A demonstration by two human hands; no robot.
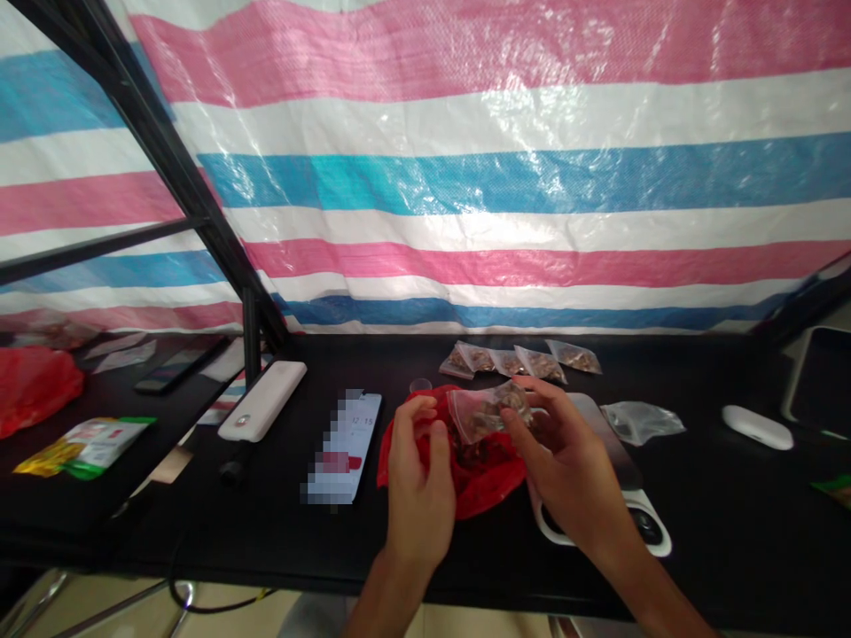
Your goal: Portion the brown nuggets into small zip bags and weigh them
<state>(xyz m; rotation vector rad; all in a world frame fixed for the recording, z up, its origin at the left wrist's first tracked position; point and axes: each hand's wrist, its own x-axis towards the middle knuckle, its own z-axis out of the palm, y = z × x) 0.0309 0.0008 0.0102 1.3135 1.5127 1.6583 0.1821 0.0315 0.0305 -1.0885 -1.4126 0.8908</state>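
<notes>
My right hand [565, 452] pinches a small clear zip bag [471, 413] that holds brownish dried bits. The bag is tilted above an opened red plastic bag [492, 487] with more dark brown pieces inside. My left hand [420, 496] is at the red bag's left side, thumb and fingers apart, with nothing visible between them. Under my right forearm lies a white scale [615, 456] with a metal plate, partly covered by the arm. Behind the red bag, several filled zip bags [509, 361] lie in a row.
Clear plastic bags [642, 422] lie right of the scale, near a white rounded case [758, 427]. Leftward are a lit phone [346, 452], a white power bank [262, 403] and a green-gold packet [99, 446]. A striped sheet [498, 186] hangs behind the black table [718, 523].
</notes>
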